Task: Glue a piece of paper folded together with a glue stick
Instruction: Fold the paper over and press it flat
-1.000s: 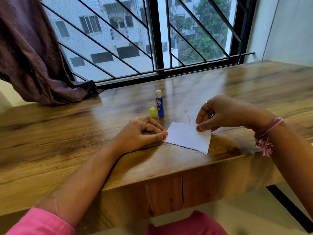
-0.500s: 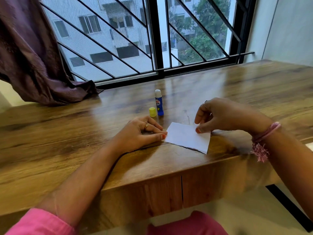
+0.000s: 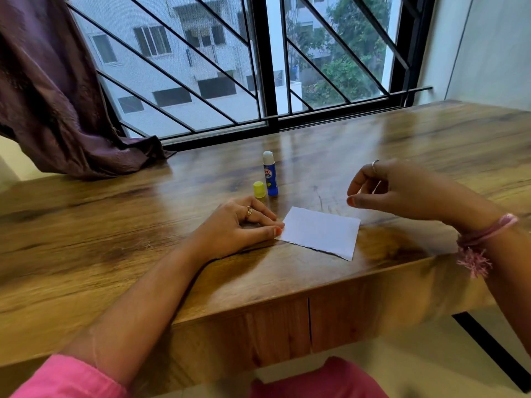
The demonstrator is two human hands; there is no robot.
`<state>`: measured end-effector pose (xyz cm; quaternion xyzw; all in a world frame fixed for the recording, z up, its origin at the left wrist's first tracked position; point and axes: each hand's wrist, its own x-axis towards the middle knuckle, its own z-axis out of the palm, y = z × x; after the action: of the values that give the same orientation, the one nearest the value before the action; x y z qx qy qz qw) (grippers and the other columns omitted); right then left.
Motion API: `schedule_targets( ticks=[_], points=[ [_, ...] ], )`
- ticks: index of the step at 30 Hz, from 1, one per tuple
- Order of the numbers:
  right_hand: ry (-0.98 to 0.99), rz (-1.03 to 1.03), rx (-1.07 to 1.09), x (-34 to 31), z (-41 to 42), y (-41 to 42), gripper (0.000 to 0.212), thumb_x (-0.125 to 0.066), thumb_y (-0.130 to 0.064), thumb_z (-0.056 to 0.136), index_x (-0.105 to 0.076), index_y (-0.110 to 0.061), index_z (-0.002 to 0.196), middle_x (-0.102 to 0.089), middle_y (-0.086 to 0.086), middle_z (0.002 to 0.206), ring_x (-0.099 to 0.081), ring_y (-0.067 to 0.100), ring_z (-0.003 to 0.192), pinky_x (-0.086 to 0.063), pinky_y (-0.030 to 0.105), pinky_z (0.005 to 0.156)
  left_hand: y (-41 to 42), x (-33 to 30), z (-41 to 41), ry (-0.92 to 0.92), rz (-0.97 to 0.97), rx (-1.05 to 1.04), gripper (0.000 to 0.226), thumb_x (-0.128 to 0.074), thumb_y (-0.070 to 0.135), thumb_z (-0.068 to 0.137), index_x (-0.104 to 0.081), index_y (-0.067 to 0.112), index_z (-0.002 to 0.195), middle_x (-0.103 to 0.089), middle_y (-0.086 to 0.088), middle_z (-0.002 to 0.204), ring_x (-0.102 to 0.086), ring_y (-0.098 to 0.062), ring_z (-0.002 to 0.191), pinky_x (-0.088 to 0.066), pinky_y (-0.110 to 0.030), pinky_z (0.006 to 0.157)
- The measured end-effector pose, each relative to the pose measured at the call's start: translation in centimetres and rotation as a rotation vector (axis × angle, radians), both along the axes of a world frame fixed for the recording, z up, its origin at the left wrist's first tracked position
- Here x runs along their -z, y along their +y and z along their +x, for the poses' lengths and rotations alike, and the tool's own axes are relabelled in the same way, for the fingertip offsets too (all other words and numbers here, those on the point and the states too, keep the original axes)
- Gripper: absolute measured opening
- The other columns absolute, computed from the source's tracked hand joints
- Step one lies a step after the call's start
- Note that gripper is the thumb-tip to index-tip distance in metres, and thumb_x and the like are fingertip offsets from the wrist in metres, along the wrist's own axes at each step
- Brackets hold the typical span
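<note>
A folded white paper (image 3: 320,232) lies flat on the wooden table (image 3: 115,225) near its front edge. My left hand (image 3: 241,225) rests on the table to the paper's left, its fingertips touching the paper's left edge. My right hand (image 3: 402,191) hovers above and behind the paper's right side, fingers curled and apart, holding nothing. A blue glue stick (image 3: 270,175) stands upright and uncapped behind the paper. Its yellow cap (image 3: 258,190) sits just to its left.
A purple curtain (image 3: 57,96) drapes onto the table at the back left. A barred window (image 3: 267,67) runs along the table's far edge. A white wall stands at the right. The table's front edge lies close below the paper.
My right hand has lifted off the paper's upper right corner and risen above the table. The left hand and the paper have stayed in place.
</note>
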<state>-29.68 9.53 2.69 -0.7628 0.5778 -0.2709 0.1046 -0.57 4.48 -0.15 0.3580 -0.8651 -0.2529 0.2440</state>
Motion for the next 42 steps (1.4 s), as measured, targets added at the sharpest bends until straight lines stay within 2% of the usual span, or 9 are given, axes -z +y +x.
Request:
schedule_targets(
  ticks=[3, 7, 11, 18, 24, 30, 35, 39, 42],
  points=[
    [0.095, -0.050, -0.157, 1.0, 0.2, 1.5, 0.020, -0.048, -0.041, 0.088, -0.058, -0.052, 0.102, -0.063, -0.017, 0.085, -0.060, -0.002, 0.076, -0.045, 0.012, 0.065, 0.0, 0.1, 0.0, 0.006, -0.009, 0.002, 0.021, -0.071, 0.033, 0.079, -0.077, 0.021, 0.096, -0.063, 0.010, 0.102, -0.059, 0.000, 0.097, -0.044, -0.008, 0.082],
    [0.099, -0.048, -0.358, 2.8, 0.7, 2.8, 0.034, -0.038, -0.035, 0.096, -0.056, -0.049, 0.121, -0.051, -0.010, 0.080, -0.054, 0.006, 0.070, -0.039, 0.013, 0.064, 0.1, 0.1, 0.0, 0.001, -0.020, -0.008, 0.019, -0.072, 0.030, 0.080, -0.077, 0.020, 0.096, -0.063, 0.008, 0.103, -0.059, 0.000, 0.097, -0.043, -0.006, 0.081],
    [0.160, -0.065, -0.373, 3.1, 1.3, 3.1, 0.049, -0.043, -0.014, 0.097, -0.051, -0.054, 0.124, -0.041, -0.013, 0.079, -0.046, 0.004, 0.069, -0.035, 0.011, 0.062, 0.1, 0.0, -0.1, 0.000, -0.014, -0.011, 0.020, -0.072, 0.029, 0.080, -0.076, 0.018, 0.097, -0.063, 0.008, 0.103, -0.058, 0.000, 0.097, -0.043, -0.006, 0.080],
    [0.352, -0.134, -0.346, 2.0, 4.1, 1.6, 0.047, -0.035, -0.016, 0.099, -0.049, -0.050, 0.128, -0.042, -0.008, 0.082, -0.039, 0.007, 0.069, -0.026, 0.018, 0.076, 0.3, -0.1, 0.0, -0.013, -0.003, -0.009, 0.023, -0.071, 0.031, 0.080, -0.076, 0.018, 0.098, -0.062, 0.006, 0.105, -0.058, -0.002, 0.097, -0.043, -0.008, 0.079],
    [0.352, -0.166, -0.379, 2.3, 5.2, 0.3, 0.047, -0.038, -0.012, 0.098, -0.054, -0.047, 0.125, -0.043, -0.009, 0.082, -0.040, -0.001, 0.070, -0.029, 0.029, 0.083, 0.2, -0.1, 0.0, -0.001, 0.001, 0.001, 0.022, -0.072, 0.030, 0.079, -0.076, 0.020, 0.098, -0.063, 0.005, 0.104, -0.058, -0.002, 0.097, -0.044, -0.008, 0.079],
    [0.375, -0.147, -0.394, 2.5, 5.5, 0.1, 0.048, -0.039, -0.013, 0.097, -0.055, -0.049, 0.124, -0.044, -0.013, 0.087, -0.039, -0.008, 0.075, -0.022, 0.027, 0.080, 0.1, 0.0, 0.0, -0.003, -0.008, 0.003, 0.020, -0.073, 0.028, 0.080, -0.076, 0.019, 0.097, -0.063, 0.005, 0.104, -0.058, -0.003, 0.098, -0.045, -0.011, 0.082],
    [0.356, -0.088, -0.368, 2.3, 5.3, 0.6, 0.049, -0.041, -0.010, 0.096, -0.055, -0.048, 0.123, -0.045, -0.015, 0.087, -0.042, -0.017, 0.081, -0.025, 0.032, 0.092, -0.1, 0.1, 0.2, -0.008, -0.012, 0.002, 0.025, -0.072, 0.036, 0.077, -0.077, 0.021, 0.096, -0.063, 0.008, 0.104, -0.059, -0.002, 0.099, -0.047, -0.016, 0.085],
    [0.334, -0.069, -0.366, 2.4, 4.2, 1.5, 0.051, -0.043, -0.008, 0.093, -0.059, -0.048, 0.120, -0.044, -0.018, 0.082, -0.040, -0.022, 0.083, -0.024, 0.028, 0.086, -0.2, 0.1, 0.1, -0.004, -0.001, 0.001, 0.031, -0.070, 0.043, 0.073, -0.077, 0.023, 0.097, -0.063, 0.010, 0.103, -0.058, -0.001, 0.099, -0.046, -0.016, 0.084],
    [0.327, -0.072, -0.365, 2.6, 3.2, 2.3, 0.046, -0.037, -0.019, 0.091, -0.060, -0.048, 0.118, -0.042, -0.023, 0.082, -0.042, -0.019, 0.082, -0.022, 0.018, 0.084, -0.2, 0.2, 0.1, -0.012, 0.007, -0.003, 0.032, -0.069, 0.045, 0.073, -0.077, 0.025, 0.097, -0.063, 0.012, 0.103, -0.057, 0.000, 0.099, -0.045, -0.015, 0.083]
  ],
)
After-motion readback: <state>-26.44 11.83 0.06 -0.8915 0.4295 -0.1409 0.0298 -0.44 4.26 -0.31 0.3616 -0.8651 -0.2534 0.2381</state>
